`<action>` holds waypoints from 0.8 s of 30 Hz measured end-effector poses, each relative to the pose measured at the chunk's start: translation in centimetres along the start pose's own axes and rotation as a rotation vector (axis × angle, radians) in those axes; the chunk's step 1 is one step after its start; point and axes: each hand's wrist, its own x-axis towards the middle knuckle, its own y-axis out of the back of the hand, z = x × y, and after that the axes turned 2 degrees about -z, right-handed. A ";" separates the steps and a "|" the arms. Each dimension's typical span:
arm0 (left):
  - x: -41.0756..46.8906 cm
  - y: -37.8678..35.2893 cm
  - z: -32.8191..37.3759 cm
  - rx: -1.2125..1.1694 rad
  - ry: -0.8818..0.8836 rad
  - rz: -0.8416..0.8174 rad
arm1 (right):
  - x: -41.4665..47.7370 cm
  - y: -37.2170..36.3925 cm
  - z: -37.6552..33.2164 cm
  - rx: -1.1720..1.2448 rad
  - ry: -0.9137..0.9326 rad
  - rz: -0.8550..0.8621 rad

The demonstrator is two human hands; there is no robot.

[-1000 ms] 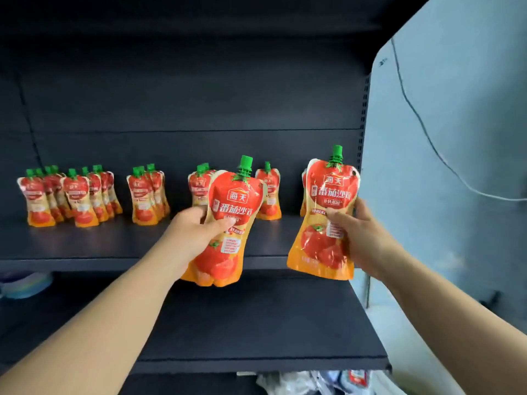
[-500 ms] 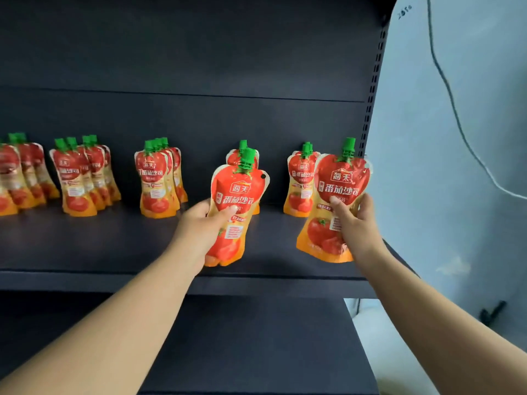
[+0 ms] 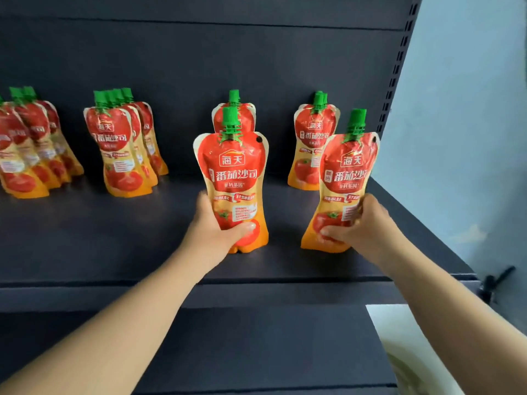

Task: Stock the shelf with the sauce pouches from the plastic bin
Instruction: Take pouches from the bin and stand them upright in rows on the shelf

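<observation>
My left hand (image 3: 212,226) grips a red and orange sauce pouch with a green cap (image 3: 232,178), upright on the dark shelf (image 3: 99,238), in front of a standing pouch (image 3: 234,115). My right hand (image 3: 362,226) holds a second pouch (image 3: 346,178), tilted slightly right, its base at the shelf board, in front of a pair of pouches (image 3: 312,143). Further rows of pouches stand at the back: one group (image 3: 122,149) left of centre and another (image 3: 28,155) at the far left. The plastic bin is out of view.
The shelf's back panel (image 3: 199,67) is dark. A slotted upright (image 3: 399,61) ends the shelf on the right, with a pale blue wall (image 3: 470,109) beyond. A lower shelf board (image 3: 256,346) lies under my arms. Bare shelf lies between the pouch rows and the front edge.
Both hands have carried their pouches forward and down onto the shelf, in front of the standing rows. The view has moved closer to the shelf.
</observation>
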 end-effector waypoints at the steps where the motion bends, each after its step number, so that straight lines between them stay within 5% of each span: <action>1: 0.7 -0.1 -0.1 0.011 -0.007 -0.009 | 0.5 -0.1 -0.2 -0.003 -0.005 0.002; 13: 10.5 -1.4 -2.4 -0.006 -0.002 -0.010 | 8.9 -4.6 -0.6 0.146 -0.017 0.185; 24: 14.4 -1.4 -3.2 0.018 0.000 -0.039 | 12.7 -5.4 -0.3 0.131 -0.045 0.172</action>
